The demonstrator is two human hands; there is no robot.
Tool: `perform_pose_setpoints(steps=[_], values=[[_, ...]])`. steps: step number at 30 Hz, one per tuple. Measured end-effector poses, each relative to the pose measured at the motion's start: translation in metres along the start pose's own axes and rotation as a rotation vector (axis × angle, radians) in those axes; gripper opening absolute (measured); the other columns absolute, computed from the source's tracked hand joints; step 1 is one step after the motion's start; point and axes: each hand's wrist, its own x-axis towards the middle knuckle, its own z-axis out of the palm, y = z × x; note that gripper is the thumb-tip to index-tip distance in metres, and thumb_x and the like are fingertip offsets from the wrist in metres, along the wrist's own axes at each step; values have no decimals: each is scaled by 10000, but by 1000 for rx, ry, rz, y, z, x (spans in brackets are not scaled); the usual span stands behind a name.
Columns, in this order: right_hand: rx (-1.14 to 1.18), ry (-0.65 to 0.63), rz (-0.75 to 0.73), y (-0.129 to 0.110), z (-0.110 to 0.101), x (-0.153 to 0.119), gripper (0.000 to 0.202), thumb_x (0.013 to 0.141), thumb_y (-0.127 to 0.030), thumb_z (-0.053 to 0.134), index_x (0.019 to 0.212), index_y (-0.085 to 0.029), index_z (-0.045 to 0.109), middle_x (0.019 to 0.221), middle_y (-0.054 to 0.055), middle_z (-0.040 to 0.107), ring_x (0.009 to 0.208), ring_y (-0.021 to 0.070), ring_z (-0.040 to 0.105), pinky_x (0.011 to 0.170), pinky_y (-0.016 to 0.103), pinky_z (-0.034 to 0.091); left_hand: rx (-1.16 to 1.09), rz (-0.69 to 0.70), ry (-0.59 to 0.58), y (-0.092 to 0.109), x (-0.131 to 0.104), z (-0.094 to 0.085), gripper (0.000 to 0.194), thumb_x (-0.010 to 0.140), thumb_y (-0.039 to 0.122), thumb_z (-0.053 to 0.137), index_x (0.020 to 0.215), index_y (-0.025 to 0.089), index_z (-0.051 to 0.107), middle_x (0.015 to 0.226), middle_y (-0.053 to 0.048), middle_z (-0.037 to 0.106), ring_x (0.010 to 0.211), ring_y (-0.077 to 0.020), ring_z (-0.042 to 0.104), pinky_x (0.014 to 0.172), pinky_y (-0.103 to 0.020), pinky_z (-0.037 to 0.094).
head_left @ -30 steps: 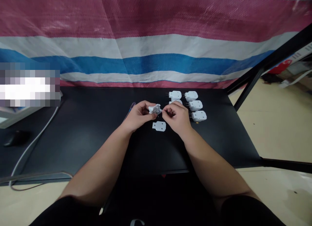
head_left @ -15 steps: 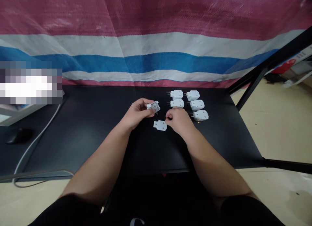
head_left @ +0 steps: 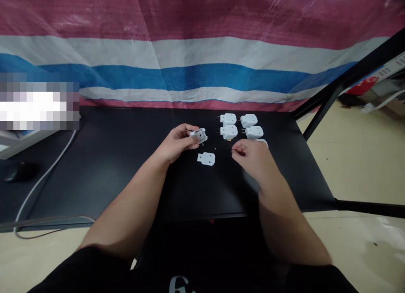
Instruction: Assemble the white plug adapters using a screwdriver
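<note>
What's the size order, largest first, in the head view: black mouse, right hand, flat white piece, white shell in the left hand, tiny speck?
1. Right hand
2. Black mouse
3. Flat white piece and white shell: too alike to rank, shell partly covered by left hand
4. Tiny speck

Dim room, one blocky white blaze

Rather gloomy in here, the light soft and uneven, its source hard to place. A pixelated patch (head_left: pixel 39 103) glares white at the left, its detail lost in coarse squares. The striped sheet (head_left: pixel 202 25) catches a faint sheen toward the upper right, and pale reflections spot the floor (head_left: pixel 363 170) at the lower right. The white pieces (head_left: pixel 208 159) stand out brightly against the dark tabletop (head_left: pixel 95 154), their fine detail soft. Shadow darkens the forearms (head_left: pixel 129 213); black clothing (head_left: pixel 85 270) sinks almost featureless, and the edges look wide-angle stretched
</note>
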Motion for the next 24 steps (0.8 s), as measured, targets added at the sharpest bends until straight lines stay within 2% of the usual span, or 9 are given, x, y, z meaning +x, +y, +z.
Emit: perform_pose_setpoints(steps=[3, 6, 9, 14, 20, 22, 24], values=[[-163, -37, 36, 8, -6, -21, 141, 921, -126, 700, 927, -205, 817, 877, 60, 824, 833, 258, 780, 768, 388, 554, -19, -17, 20, 2, -1, 1, 417, 732, 169, 970, 1103, 166, 780, 1012, -47, 767, 940, -157, 768, 769, -221, 661], [-355, -112, 37, 13, 2, -32, 193, 978, -145, 663, 1069, -161, 833, 1041, 127, 822, 894, 290, 773, 738, 393, 534, -30, -27, 35, 2, 0, 1, 385, 733, 143, 954, 1081, 170, 793, 1008, -45, 765, 924, -149, 766, 755, -208, 658], [-449, -136, 8, 14, 11, -32, 253, 1046, -178, 607, 1175, -137, 820, 1140, 161, 792, 881, 278, 751, 712, 385, 507, -37, -36, 36, 0, 1, 0, 370, 739, 127, 939, 1076, 173, 795, 1000, -45, 765, 914, -148, 764, 746, -207, 655], [-493, -219, -12, 10, 11, -20, 270, 1081, -156, 538, 1039, -143, 804, 1057, 142, 759, 855, 247, 703, 698, 359, 439, -41, -41, 30, 0, 3, -2, 374, 740, 132, 936, 1081, 176, 790, 998, -44, 767, 896, -148, 762, 744, -216, 657], [-488, -246, -123, 5, 10, -8, 156, 957, -72, 592, 877, -165, 689, 946, 101, 698, 767, 203, 610, 666, 347, 360, -97, -94, 49, 4, 1, 2, 336, 717, 101, 907, 1028, 176, 804, 988, -40, 781, 854, -135, 762, 691, -182, 649], [-415, -219, -166, 1, 8, -4, 146, 926, -78, 607, 834, -184, 648, 898, 73, 668, 737, 189, 577, 657, 344, 347, -118, -120, 64, 6, 0, 4, 321, 710, 86, 883, 1011, 173, 809, 977, -39, 783, 825, -129, 756, 665, -175, 646], [-245, -192, -224, -7, 3, 3, 134, 903, -89, 625, 827, -200, 627, 854, 39, 644, 715, 171, 560, 666, 335, 372, -134, -133, 72, 8, -1, 5, 322, 706, 78, 865, 1010, 170, 812, 968, -36, 781, 802, -122, 748, 652, -172, 645]])
